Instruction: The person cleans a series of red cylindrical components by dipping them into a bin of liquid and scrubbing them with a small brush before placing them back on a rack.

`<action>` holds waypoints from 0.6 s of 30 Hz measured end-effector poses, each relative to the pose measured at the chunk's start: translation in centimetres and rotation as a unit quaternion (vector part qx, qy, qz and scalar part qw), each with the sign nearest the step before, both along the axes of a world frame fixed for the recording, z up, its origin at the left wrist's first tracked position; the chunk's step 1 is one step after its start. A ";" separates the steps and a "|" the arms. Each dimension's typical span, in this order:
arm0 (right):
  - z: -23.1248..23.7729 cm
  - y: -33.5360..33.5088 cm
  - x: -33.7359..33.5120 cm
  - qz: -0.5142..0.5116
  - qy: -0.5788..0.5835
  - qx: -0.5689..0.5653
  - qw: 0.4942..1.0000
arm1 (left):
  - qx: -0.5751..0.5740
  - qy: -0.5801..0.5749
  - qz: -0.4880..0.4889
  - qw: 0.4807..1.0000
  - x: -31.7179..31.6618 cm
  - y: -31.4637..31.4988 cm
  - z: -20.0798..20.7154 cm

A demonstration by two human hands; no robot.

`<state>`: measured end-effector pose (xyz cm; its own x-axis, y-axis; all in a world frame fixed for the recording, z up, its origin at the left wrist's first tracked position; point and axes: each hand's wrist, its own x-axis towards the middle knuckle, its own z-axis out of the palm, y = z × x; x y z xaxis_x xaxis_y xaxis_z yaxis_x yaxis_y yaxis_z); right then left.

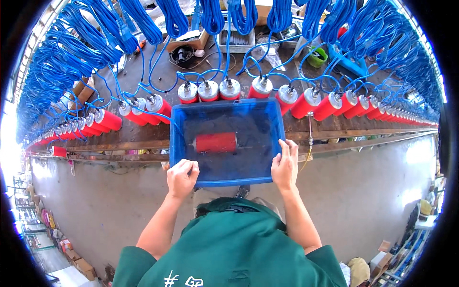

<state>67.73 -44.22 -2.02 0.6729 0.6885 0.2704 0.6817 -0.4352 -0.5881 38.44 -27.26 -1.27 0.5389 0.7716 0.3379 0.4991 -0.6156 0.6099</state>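
A blue rectangular tub [228, 182] of dark, rippled liquid sits in front of me. Inside it, a red cylinder [216, 142] with metal ends lies on its side. My left hand [182, 178] is closed at the tub's near left corner, its fingertips partly hidden. On the right side, my right hand [285, 165] grips the rim with the fingers over the edge. Along the workbench edge stands a long row of red cylinders [306, 104] with silver caps, leading off both ways. Blue cables run up from their caps to hanging coils.
Coiled blue cables [213, 16] hang in a dense row above the brown workbench [158, 76]. A green bowl [317, 56], a black bowl [182, 55] and a grey tray [236, 43] sit farther back. Boxes [83, 268] stand on the floor at lower left.
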 end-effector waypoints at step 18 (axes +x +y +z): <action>-0.1 0.3 -0.1 -0.016 0.000 -0.017 1.000 | 0.004 -0.023 0.021 1.000 -0.3 0.1 -0.4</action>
